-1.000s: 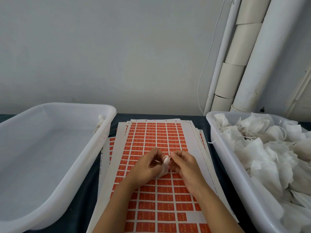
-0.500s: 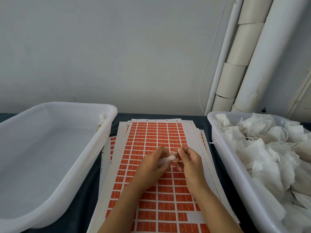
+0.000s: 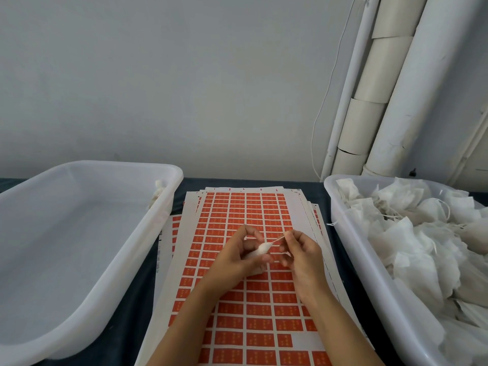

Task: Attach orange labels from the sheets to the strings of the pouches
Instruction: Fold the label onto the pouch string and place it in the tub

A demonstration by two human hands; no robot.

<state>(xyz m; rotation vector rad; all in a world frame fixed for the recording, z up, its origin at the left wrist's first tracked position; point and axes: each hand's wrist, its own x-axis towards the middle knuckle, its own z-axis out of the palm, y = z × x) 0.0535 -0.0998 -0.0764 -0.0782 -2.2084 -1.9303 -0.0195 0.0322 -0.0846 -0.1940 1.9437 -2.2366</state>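
- The left hand (image 3: pixel 237 256) curls its fingers around a small white fabric pouch (image 3: pixel 260 250), gathered into a tight bundle, and holds it just above the label sheets.
- The right hand (image 3: pixel 301 256) pinches the pouch's thin white string (image 3: pixel 277 240) between thumb and fingertips; the string runs taut from the pouch up to the right.
- Whether a label is already on the string cannot be told.
- Beneath both hands lies a stack of white paper sheets carrying rows of small orange rectangular labels (image 3: pixel 253 294), spread on a dark table (image 3: pixel 137 299); near the bottom some label spaces are bare.
- To the right stands a translucent white plastic bin (image 3: pixel 375 281) heaped with more white pouches (image 3: pixel 422 233).
- To the left stands a matching translucent white plastic tub (image 3: pixel 105 281), with one white pouch (image 3: pixel 158 190) in its far right corner.
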